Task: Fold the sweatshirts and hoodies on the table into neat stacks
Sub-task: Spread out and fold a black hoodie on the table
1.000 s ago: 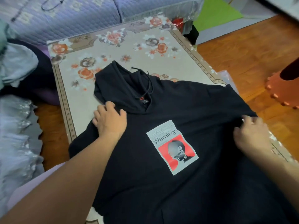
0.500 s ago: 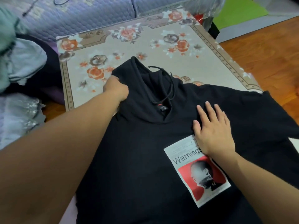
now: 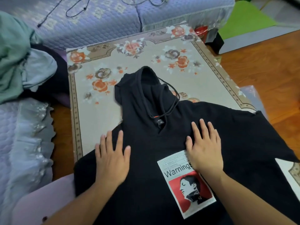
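Observation:
A black hoodie (image 3: 235, 137) lies face up on the table (image 3: 113, 62), which has a floral cover. Its hood points away from me and a drawstring loops over the collar. A white and red "Warnings" print (image 3: 183, 184) sits on the chest. My left hand (image 3: 112, 158) lies flat, fingers spread, on the hoodie's left shoulder area. Flat on the chest rests my right hand (image 3: 204, 148), covering the print's top right corner. Neither hand holds any cloth.
A heap of green, pale blue and dark clothes (image 3: 19, 59) lies at the left. A lilac quilted sofa (image 3: 81, 18) with a cable stands behind the table. Wooden floor (image 3: 267, 65) is to the right, and a green mat (image 3: 246, 18) at the far right.
My left hand let go of the hood's left edge and came back to lie flat on the left shoulder. My right hand stayed flat on the chest. The hood now lies straighter.

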